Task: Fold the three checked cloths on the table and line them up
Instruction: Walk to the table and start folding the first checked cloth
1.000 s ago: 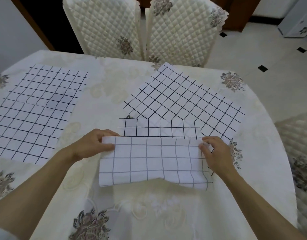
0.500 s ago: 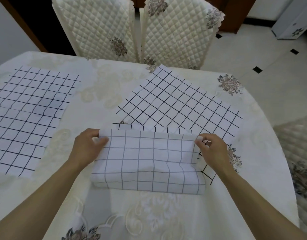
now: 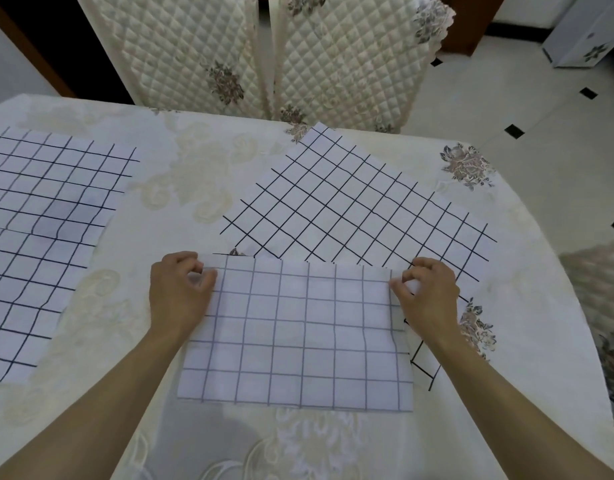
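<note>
The counter [image 3: 180,188], draped in a cream flowered cover, fills most of the view; its edges at 9 and 6 o'clock run out of frame. Two quilted chairs [image 3: 180,53] stand at 12 o'clock, their tops cut off.

The left cloth [image 3: 45,237] lies flat at 9 o'clock, and its outer side is lost past the picture's edge. The angled cloth [image 3: 361,202] lies flat at 1 o'clock, turned cornerwise. Its near corner is hidden under the folded cloth [image 3: 298,334] and the right wrist, and a strip of it shows again at 4 o'clock.

The folded cloth sits at the centre, reaching toward 6 o'clock, doubled over with its paler side up. How many layers lie beneath is hard to tell; only a thin dark line shows along its far edge.

The left hand [image 3: 177,292] has its fingers curled and pinches the cloth's far left corner between thumb and fingertips. The right hand [image 3: 430,296], curled the same way, pinches the far right corner.
</note>
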Tool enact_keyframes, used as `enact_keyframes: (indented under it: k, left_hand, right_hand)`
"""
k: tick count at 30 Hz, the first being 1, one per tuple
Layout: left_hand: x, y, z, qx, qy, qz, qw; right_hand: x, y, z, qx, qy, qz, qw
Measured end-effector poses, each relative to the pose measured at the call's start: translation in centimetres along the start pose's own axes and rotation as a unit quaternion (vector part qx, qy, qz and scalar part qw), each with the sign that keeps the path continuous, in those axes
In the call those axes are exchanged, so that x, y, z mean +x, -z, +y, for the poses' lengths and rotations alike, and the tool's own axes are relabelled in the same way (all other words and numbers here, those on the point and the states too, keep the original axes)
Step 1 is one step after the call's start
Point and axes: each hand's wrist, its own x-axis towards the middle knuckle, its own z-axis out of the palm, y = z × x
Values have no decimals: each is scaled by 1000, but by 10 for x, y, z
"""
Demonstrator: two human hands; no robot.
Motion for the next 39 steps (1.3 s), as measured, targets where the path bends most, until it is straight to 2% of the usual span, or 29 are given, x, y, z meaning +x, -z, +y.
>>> enact_keyframes:
  k: [10, 16, 24, 28, 33, 39]
  left_hand:
    - [-4, -2, 3, 3, -4, 28, 1000]
    - [-42, 16, 11, -23, 31, 69, 997]
    - [-129, 10, 17, 47, -120, -9, 992]
    - [-172, -12, 25, 142, -168, -51, 974]
    - [-202, -35, 20, 209, -168, -99, 958]
    - [-195, -25, 3, 202, -102, -67, 972]
  right_hand:
    - [-2, 5, -9, 44, 3, 16, 999]
    - [-26, 14, -16, 63, 39, 29, 997]
    - [-116, -15, -27, 62, 152, -15, 986]
    - [-163, -36, -36, 31, 201, -66, 977]
    - [-191, -52, -34, 16, 154, -77, 985]
    - [-187, -37, -12, 25, 131, -29, 991]
